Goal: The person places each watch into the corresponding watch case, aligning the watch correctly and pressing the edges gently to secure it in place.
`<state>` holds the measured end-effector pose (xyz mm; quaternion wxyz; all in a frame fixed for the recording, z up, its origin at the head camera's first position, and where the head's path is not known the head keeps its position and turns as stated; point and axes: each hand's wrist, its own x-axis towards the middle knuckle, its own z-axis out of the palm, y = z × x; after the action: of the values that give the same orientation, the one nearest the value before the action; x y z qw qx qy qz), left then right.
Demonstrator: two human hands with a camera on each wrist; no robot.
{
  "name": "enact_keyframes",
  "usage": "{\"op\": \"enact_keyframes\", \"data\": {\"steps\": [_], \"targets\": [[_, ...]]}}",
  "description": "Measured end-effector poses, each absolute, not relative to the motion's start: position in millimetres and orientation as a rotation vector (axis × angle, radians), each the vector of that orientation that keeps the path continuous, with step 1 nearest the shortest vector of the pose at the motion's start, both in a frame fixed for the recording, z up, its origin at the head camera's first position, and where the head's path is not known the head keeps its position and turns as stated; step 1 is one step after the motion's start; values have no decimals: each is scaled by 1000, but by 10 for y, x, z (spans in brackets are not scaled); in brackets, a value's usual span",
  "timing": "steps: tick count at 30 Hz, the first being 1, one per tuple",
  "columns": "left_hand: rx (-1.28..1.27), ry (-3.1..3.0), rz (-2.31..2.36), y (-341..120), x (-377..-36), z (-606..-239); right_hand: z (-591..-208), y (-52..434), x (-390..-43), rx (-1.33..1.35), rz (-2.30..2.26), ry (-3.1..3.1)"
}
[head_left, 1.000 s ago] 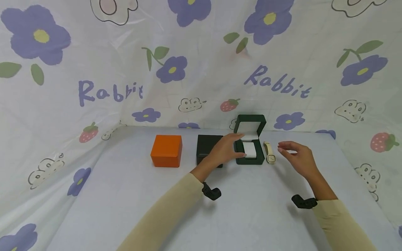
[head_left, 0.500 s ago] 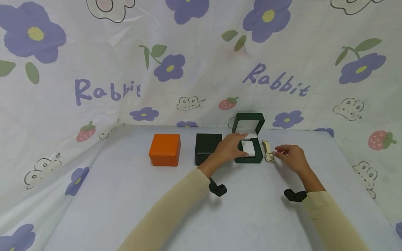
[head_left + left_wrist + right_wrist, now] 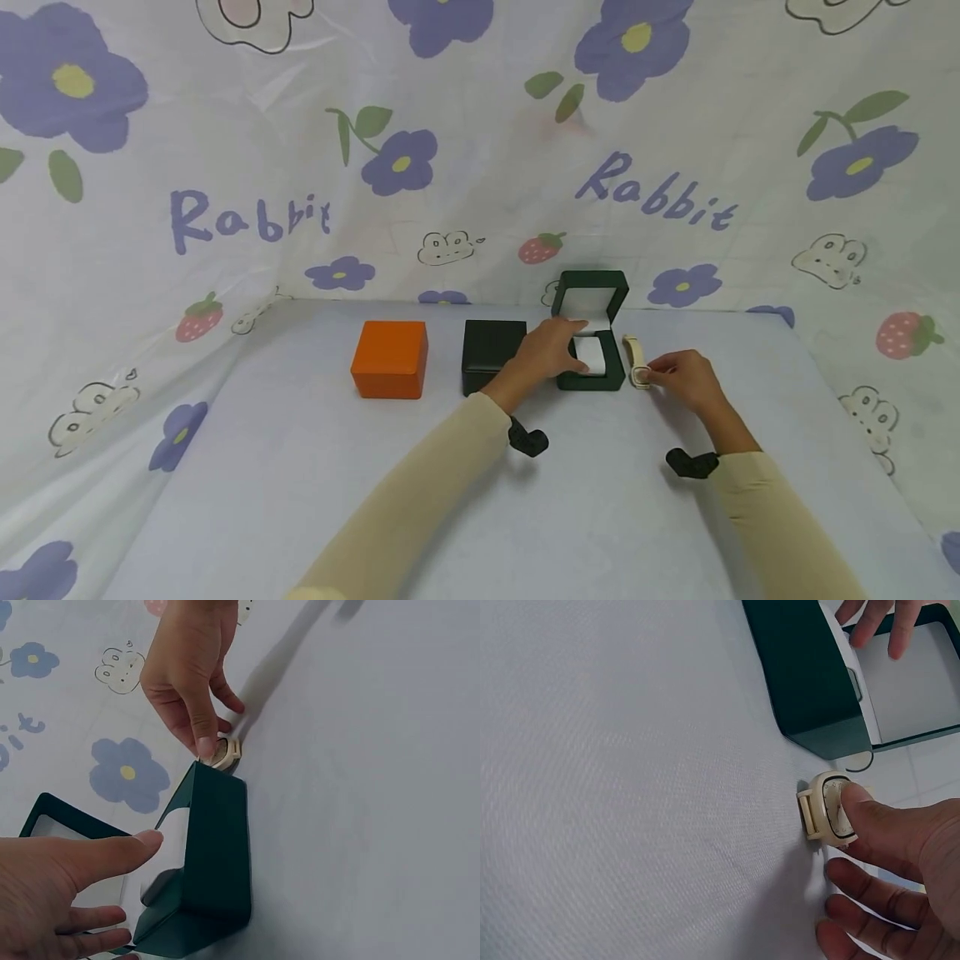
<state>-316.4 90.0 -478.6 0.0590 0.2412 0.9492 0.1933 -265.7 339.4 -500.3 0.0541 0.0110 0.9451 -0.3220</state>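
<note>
A green watch box (image 3: 617,367) stands with its lid raised near the back of the table, a white cushion (image 3: 593,355) inside. Over its left side reaches my left hand (image 3: 546,348); its thumb and fingers are extended and apart, the thumb tip beside the cushion in the left wrist view. Just right of the box lies a cream wristwatch (image 3: 826,810) with a squarish dial. My right hand (image 3: 686,379) pinches the watch at its case, thumb over the dial, while the other fingers stay loosely bent. The hand partly hides the dial.
A black box (image 3: 491,346) stands left of the green one, partly behind my left hand. Further left is a closed orange box (image 3: 390,360). A patterned cloth (image 3: 450,192) hangs right behind the white-covered table (image 3: 585,500).
My right hand has moved left to the watch and now pinches its case. The left hand has shifted slightly over the green box. The view has drifted a little.
</note>
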Motion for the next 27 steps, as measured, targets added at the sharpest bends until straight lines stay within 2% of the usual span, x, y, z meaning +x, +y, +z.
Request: {"op": "enact_keyframes", "data": {"steps": [19, 27], "targets": [[815, 2964, 291, 986, -3201, -4877, -5016, 3399, -2578, -13, -1082, 2929], [756, 2965, 309, 1080, -3179, -4856, -4923, 3359, -2497, -39, -1240, 2981]]}}
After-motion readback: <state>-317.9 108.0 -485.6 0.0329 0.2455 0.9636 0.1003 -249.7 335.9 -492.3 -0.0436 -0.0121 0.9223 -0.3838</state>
